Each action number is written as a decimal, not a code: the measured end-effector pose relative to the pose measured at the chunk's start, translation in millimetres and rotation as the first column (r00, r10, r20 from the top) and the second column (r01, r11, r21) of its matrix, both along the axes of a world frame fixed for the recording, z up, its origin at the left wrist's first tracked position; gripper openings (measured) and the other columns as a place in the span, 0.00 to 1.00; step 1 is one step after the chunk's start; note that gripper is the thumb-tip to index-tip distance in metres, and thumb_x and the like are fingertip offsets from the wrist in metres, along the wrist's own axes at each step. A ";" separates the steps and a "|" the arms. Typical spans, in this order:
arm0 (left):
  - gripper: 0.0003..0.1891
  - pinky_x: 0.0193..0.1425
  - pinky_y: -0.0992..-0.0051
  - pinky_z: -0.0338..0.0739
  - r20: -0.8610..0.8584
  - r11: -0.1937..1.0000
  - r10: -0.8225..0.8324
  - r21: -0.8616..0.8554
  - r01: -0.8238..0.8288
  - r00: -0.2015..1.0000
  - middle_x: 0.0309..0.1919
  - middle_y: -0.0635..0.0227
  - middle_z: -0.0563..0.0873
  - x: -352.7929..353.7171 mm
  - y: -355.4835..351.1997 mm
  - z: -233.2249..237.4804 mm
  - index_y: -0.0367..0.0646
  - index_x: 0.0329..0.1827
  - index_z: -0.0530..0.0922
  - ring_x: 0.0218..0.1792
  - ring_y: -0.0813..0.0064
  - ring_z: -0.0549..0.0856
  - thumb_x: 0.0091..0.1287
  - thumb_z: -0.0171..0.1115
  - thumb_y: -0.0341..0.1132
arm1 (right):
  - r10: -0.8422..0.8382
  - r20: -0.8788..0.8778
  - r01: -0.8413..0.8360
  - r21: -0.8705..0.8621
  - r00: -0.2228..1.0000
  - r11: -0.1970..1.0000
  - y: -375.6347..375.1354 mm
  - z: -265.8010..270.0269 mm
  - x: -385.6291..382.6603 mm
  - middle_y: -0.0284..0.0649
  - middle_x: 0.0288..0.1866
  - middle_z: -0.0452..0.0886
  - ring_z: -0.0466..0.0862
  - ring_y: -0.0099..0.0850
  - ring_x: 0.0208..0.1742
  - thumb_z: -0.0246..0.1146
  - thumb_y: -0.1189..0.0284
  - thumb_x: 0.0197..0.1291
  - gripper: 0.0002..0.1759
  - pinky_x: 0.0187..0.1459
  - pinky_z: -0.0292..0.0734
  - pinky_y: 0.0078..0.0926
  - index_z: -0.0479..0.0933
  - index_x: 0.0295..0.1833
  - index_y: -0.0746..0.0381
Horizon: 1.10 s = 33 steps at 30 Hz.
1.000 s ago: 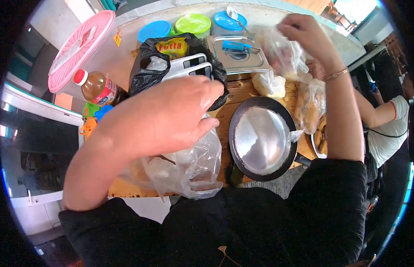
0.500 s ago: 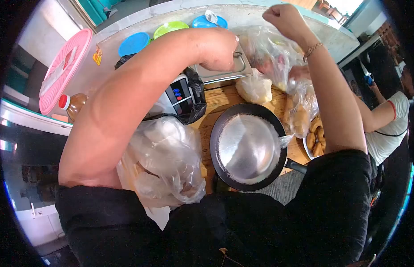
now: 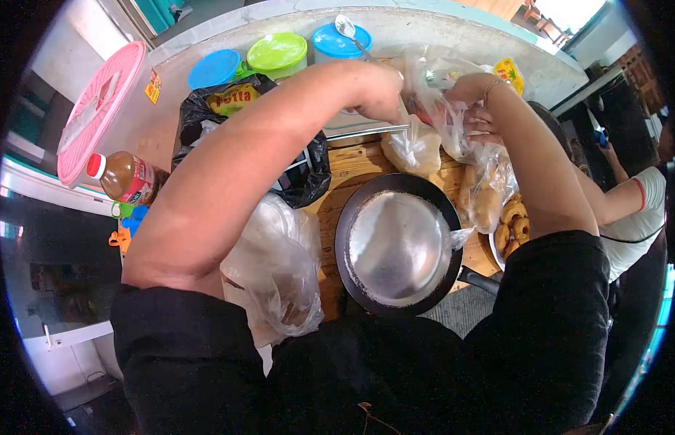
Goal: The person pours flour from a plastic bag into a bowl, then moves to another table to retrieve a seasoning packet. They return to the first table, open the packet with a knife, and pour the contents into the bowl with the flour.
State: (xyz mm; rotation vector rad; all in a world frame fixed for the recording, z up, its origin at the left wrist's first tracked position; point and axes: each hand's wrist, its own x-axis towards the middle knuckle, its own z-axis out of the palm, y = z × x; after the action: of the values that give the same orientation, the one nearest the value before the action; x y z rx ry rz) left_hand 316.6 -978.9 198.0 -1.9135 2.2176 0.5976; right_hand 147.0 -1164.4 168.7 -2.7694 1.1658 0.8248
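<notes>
Head view: both arms arch forward, hands bent down at a crinkled clear plastic bag (image 3: 457, 139).
The left hand (image 3: 383, 90) curls above a shiny metal container (image 3: 355, 125), beside the bag; the right hand (image 3: 471, 88), braceleted, dips over the bag's far side; whether either hand's fingers pinch the film, I cannot tell. The bag sits on grained wood (image 3: 355, 163), beyond the round, black-rimmed pan (image 3: 400, 250).

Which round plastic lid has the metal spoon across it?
The rightmost round blue plastic lid, crossed by a silver metal spoon; the left blue lid, middle green lid and large pink lid have none.
</notes>
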 end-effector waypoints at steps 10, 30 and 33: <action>0.23 0.49 0.61 0.78 -0.125 0.999 -0.029 -0.021 0.026 0.992 0.41 0.48 0.86 -31.6 -19.5 -14.9 0.33 0.44 0.83 0.44 0.53 0.85 0.58 0.63 0.48 | 0.227 0.182 -0.196 -0.173 0.957 0.965 6.8 -30.3 31.2 0.54 0.29 0.83 0.85 0.47 0.34 0.61 0.63 0.51 0.16 0.40 0.79 0.41 0.83 0.29 0.67; 0.11 0.52 0.62 0.79 -0.145 0.884 0.003 -0.463 -0.070 0.989 0.41 0.52 0.84 -60.6 -36.3 -75.9 0.39 0.37 0.85 0.45 0.53 0.85 0.55 0.59 0.33 | -0.101 0.198 0.079 0.114 0.975 0.990 8.7 -44.0 -11.4 0.50 0.25 0.83 0.85 0.43 0.29 0.64 0.68 0.46 0.10 0.34 0.81 0.38 0.82 0.28 0.66; 0.11 0.48 0.60 0.79 -0.233 0.816 -0.024 -0.567 -0.116 0.972 0.36 0.53 0.84 -49.6 -27.3 -55.1 0.40 0.34 0.85 0.40 0.52 0.84 0.52 0.61 0.36 | 0.120 0.335 -0.038 -0.240 0.935 0.970 -29.4 -54.4 -32.3 0.49 0.24 0.82 0.84 0.40 0.26 0.65 0.70 0.46 0.09 0.31 0.81 0.35 0.82 0.30 0.67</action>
State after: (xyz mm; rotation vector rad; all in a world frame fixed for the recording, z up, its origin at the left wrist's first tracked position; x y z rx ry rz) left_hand 267.0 -1006.2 142.9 -2.2688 2.7488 0.1469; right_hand 114.7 -1193.8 114.3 -2.9929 1.1502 0.1901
